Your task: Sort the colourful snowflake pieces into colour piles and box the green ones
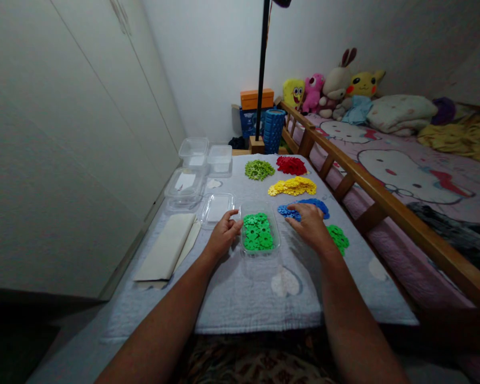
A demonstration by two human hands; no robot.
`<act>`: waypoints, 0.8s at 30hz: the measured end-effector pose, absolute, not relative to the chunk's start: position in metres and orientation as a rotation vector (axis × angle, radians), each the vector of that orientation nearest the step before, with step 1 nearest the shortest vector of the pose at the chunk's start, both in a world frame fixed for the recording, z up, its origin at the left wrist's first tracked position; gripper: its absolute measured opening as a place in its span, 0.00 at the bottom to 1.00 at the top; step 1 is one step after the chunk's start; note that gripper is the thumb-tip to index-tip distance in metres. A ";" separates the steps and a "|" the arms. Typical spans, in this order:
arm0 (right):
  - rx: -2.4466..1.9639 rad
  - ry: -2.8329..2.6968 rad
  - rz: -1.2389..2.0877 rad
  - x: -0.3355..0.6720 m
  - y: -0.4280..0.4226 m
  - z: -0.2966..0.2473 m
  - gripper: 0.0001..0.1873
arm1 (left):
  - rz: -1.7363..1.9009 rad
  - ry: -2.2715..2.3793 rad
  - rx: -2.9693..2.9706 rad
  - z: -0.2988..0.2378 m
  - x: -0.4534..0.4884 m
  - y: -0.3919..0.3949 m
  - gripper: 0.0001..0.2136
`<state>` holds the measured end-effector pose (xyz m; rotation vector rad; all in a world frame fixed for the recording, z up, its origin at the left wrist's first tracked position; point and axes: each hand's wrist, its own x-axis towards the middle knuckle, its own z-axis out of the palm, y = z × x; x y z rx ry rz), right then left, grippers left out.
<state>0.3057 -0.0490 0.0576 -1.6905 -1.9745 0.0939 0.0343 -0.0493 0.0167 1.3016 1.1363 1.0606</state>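
Note:
A clear plastic container (278, 242) stands in front of me with several green flower-shaped plastic pieces (258, 232) inside. My left hand (225, 233) is at its left side, thumb and index finger apart, fingertips at the rim; I cannot make out how firmly they touch. To the right, my right hand (310, 224) hovers at the near edge of a pile of blue pieces (320, 206), partly covering it. Its thumb and index finger are spread, with nothing visible between them. Another pile of green pieces (338, 238) lies beside my right wrist, partly hidden by the forearm.
Yellow pieces (294, 186), red pieces (291, 165) and light-green pieces (259, 170) lie in piles farther back. Clear lids (218, 207) and containers (194, 151) stand at left, behind folded beige paper (166, 248). A wooden bed rail (368, 197) runs along the right; a black pole (261, 74) rises behind.

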 end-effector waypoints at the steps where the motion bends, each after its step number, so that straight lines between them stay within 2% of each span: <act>1: -1.745 -1.940 0.080 0.320 -0.052 0.057 0.15 | 1.060 1.136 1.304 0.017 0.034 -0.049 0.28; 9: -2.147 -1.921 0.016 0.393 -0.084 0.044 0.15 | 1.055 1.145 1.337 0.017 0.033 -0.047 0.27; 14: -2.116 -2.024 -0.040 0.393 -0.094 0.031 0.16 | 1.052 1.165 1.341 0.016 0.034 -0.048 0.26; 24: -2.018 -2.003 -0.008 0.395 -0.097 0.028 0.11 | 1.064 1.157 1.341 0.017 0.033 -0.049 0.26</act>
